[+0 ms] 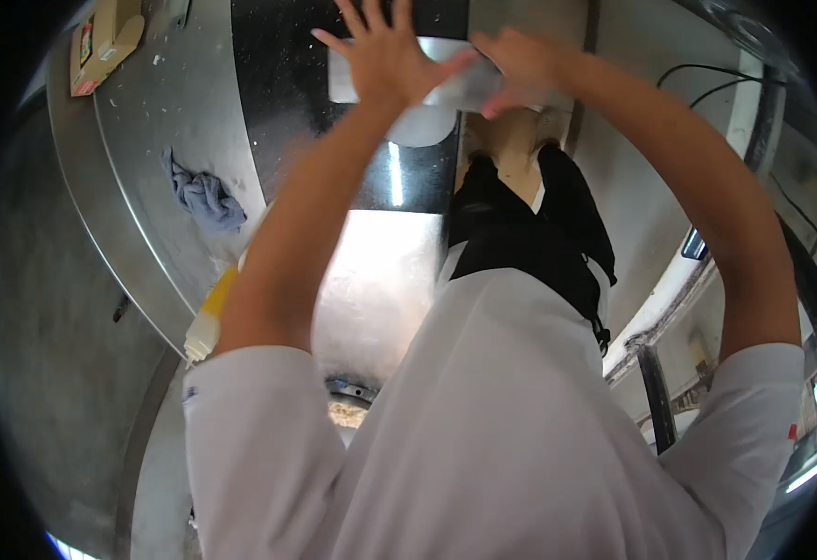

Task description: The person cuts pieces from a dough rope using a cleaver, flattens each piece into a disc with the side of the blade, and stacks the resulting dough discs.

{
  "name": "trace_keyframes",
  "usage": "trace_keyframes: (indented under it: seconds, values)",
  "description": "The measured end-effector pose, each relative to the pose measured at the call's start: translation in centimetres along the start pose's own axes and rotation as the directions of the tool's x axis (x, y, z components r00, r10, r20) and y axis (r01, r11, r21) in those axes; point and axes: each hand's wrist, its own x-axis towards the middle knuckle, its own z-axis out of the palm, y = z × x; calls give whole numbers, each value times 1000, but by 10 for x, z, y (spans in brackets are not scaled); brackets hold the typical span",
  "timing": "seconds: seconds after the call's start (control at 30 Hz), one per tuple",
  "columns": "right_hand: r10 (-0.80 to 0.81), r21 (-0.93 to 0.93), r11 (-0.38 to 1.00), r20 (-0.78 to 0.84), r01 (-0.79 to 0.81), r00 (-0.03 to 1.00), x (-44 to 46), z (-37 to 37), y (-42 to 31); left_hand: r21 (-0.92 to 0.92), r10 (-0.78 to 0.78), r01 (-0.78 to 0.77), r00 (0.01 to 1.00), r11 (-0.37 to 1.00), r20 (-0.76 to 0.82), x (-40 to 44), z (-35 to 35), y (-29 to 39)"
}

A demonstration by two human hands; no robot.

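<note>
My left hand [390,61], its fingers spread wide, is over a flat silvery rectangular plate [343,82] on the black worktop. At the plate's right end is my right hand [525,65], smeared by motion, with thumb and fingers apart; no grip on the plate can be made out. A pale, rounded flat piece [422,128] shows just below the plate, partly covered, and its kind is unclear. Whether either hand touches the plate is hard to tell.
The glossy black worktop [278,112] adjoins a bare metal panel [380,271]. Left of it lie a crumpled blue-grey cloth [205,198], a yellow and white squeeze bottle [208,317] and an open cardboard box [108,47]. Dark cables [707,79] run at the right.
</note>
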Motion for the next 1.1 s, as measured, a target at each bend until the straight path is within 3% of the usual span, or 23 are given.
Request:
trace_keyframes:
  seconds: [0.07, 0.13, 0.17, 0.2, 0.27, 0.33, 0.37, 0.4, 0.47, 0.5, 0.53, 0.6, 0.67, 0.73, 0.8, 0.87, 0.9, 0.93, 1.0, 1.07, 1.1]
  values:
    - [55, -56, 997, -30, -57, 998, -3, 4, 14, 40, 38, -36, 997, 999, -63, 2, 16, 10]
    - [-142, 93, 983, -147, 157, 979, 5, 5, 35, -15, 9, -12, 977, 1000, -215, 15, 14, 13]
    - [-437, -106, 896, -377, 430, 817, 24, 0, 53, 0, -4, 4, 981, 1000, -193, 24, 10, 11]
    - [-429, -119, 901, -385, 417, 817, 35, -3, 69, 11, -12, 14, 981, 1000, -195, 38, 3, 8]
    - [-317, -217, 936, -173, 278, 933, 48, -22, 46, 40, 37, -31, 987, 999, -157, 54, -5, 1]
    - [-131, 94, 982, -278, 163, 952, 15, 1, 7, 19, 188, -188, 975, 982, -119, 40, 1, -20]
    - [-6, 87, 996, -170, 21, 985, 8, 12, -6, 23, 262, -261, 962, 965, -75, 21, 9, -31]
    - [-9, 93, 995, -165, 25, 986, 9, 25, -10, 28, 289, -289, 957, 957, -8, 9, 6, -31]
    - [36, 37, 999, -285, -27, 958, 11, 43, -1, -32, 355, -357, 933, 933, -55, 24, 4, -32]
    - [-69, 107, 987, -409, 123, 910, 17, 41, 6, -4, 361, -363, 926, 932, -107, 33, -1, -31]
    - [-69, 129, 983, -397, 130, 915, 23, 43, 7, 30, 379, -378, 914, 925, -149, 43, -4, -32]
    - [15, -52, 998, -410, -40, 912, 34, 14, 18, 24, 379, -382, 902, 924, -208, 65, -4, -31]
    - [18, -52, 998, -402, -43, 915, 25, 19, 14, 31, 398, -398, 903, 917, -160, 64, -2, -28]
    - [18, 94, 996, -233, 4, 972, 2, 27, -1, -12, 388, -388, 921, 922, -26, 31, 3, -24]
    - [75, 61, 996, -172, -66, 982, 11, 40, 11, 85, 455, -447, 878, 890, -150, 32, 15, -28]
    - [-145, 90, 975, -436, 204, 888, 27, 37, 29, 62, 435, -437, 849, 897, -299, 49, 11, -35]
    - [17, -4, 1000, -369, -20, 929, 26, 0, 7, 85, 408, -402, 860, 911, -307, 60, 3, -37]
    - [1, -28, 1000, -394, -13, 919, 36, -12, 6, 190, 408, -361, 830, 913, -380, 77, 9, -45]
    - [-205, 36, 959, -597, 281, 776, 52, -31, 24, 114, 406, -398, 805, 910, -433, 80, -4, -43]
    - [-109, 120, 963, -649, 243, 753, 50, -16, 25, 39, 597, -606, 767, 794, -234, 52, -25, -54]
    - [-17, 192, 958, -700, 211, 714, 50, -10, 26, -132, 666, -657, 745, 743, 41, 38, -33, -57]
